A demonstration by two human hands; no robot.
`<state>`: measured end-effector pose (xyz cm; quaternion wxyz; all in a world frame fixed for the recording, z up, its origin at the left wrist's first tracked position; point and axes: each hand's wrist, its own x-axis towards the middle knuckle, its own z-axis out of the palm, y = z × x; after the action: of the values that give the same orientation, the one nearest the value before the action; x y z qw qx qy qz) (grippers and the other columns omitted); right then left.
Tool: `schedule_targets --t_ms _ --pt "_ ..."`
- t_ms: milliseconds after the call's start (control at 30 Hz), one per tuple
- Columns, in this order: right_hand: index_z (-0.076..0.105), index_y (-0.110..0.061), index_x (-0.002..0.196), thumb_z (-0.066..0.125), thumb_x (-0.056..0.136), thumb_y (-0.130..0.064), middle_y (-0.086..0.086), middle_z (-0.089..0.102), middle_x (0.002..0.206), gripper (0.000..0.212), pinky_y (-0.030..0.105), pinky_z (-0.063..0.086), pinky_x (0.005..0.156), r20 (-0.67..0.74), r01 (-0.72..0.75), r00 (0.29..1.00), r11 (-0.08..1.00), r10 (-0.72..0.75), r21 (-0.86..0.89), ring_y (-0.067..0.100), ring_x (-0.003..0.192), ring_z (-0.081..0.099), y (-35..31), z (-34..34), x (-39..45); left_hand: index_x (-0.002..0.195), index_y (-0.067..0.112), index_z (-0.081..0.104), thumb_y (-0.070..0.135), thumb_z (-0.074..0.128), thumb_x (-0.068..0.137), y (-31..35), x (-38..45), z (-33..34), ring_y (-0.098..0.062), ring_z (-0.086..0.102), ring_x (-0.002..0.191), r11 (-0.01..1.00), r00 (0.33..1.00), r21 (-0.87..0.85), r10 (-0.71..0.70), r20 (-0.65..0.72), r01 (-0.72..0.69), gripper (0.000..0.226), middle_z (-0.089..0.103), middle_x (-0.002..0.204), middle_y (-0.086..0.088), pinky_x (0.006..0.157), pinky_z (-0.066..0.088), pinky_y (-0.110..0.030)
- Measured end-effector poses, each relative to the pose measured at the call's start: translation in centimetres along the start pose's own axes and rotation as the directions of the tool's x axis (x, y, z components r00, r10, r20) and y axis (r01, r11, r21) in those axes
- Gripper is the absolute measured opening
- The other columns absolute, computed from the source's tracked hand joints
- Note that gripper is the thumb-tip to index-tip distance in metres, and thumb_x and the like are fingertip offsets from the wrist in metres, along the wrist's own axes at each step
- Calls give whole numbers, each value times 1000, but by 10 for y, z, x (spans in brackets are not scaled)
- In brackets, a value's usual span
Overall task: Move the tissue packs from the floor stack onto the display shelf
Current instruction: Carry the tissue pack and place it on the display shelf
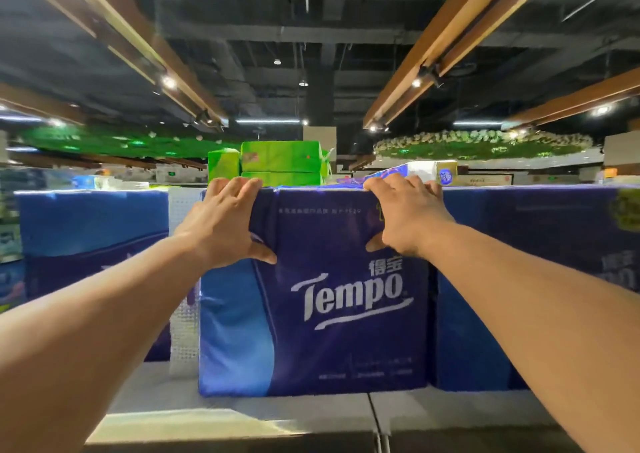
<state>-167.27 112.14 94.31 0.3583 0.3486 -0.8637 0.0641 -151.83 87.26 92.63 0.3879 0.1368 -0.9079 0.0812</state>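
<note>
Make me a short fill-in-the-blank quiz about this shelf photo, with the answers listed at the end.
1. The brand word printed in white on the blue tissue pack is ____.
2. The left hand and the right hand both grip the pack along its ____ edge.
3. The packs stacked behind the blue one are coloured ____.
4. The blue pack stands on the ____.

Missing words: Tempo; top; green; shelf
</note>
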Motion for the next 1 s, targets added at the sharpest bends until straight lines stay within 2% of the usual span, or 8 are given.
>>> schedule_targets --t_ms 133,233,300,400,500,633,700,1000 --pt "21 -32 152 80 82 -47 3 35 154 93 55 15 116 23 -43 999 997 45 -71 29 143 28 -4 -4 -8 157 34 -5 73 84 51 0 -2 -5 -31 -7 148 999 995 30 -14 103 11 144 -1 161 1 118 23 -59" --pt "3 -28 157 71 91 -26 12 4 165 95 57 1 120 31 -121 992 986 126 -116 36 152 -3 -25 -5 -32 152 40 -19 74 74 66 16 -25 -11 -34 -29 146 990 995 124 -72 71 63 131 -23 161 3 113 14 -73" --pt "5 -26 157 65 93 -29 10 -1 165 89 57 2 121 21 -137 990 988 139 -75 36 151 -7 -45 -11 -59 154 38 -18 75 62 77 26 -55 -20 -34 -25 148 981 998 185 -63 -8 64 117 -19 163 -1 113 7 -74" --pt "13 -26 156 58 95 -39 8 9 163 77 56 9 121 48 -153 987 988 154 -24 34 149 4 -76 -28 -116 156 35 -11 76 52 82 28 -111 -39 -32 -16 150 976 999 217 -5 37 -3 106 -5 165 -3 115 -2 -70" --pt "15 -28 156 56 95 -43 6 15 162 75 56 16 117 107 -215 971 977 214 -4 34 147 11 -115 -47 -178 157 35 -3 75 50 83 26 -163 -71 -35 -6 150 986 997 161 -40 66 29 100 4 163 -4 117 0 -66" --pt "18 -27 154 59 94 -45 7 20 159 75 56 20 116 165 -250 954 968 249 -14 34 145 16 -159 -80 -258 156 34 3 72 52 84 35 -231 -106 -35 0 148 994 998 113 6 65 -13 95 10 159 -4 117 4 -64" --pt "18 -27 154 58 95 -45 7 22 157 73 54 22 114 208 -245 946 969 247 -36 34 143 18 -173 -103 -295 156 34 3 72 51 83 40 -266 -127 -35 1 148 993 994 112 14 109 -26 95 12 159 -4 117 5 -65" --pt "22 -25 153 54 96 -45 6 26 156 69 56 25 114 191 -232 955 973 228 -3 34 143 23 -198 -217 -421 156 37 1 75 48 82 68 -394 -248 -34 1 149 993 987 116 -51 149 34 95 12 162 -3 118 2 -61"
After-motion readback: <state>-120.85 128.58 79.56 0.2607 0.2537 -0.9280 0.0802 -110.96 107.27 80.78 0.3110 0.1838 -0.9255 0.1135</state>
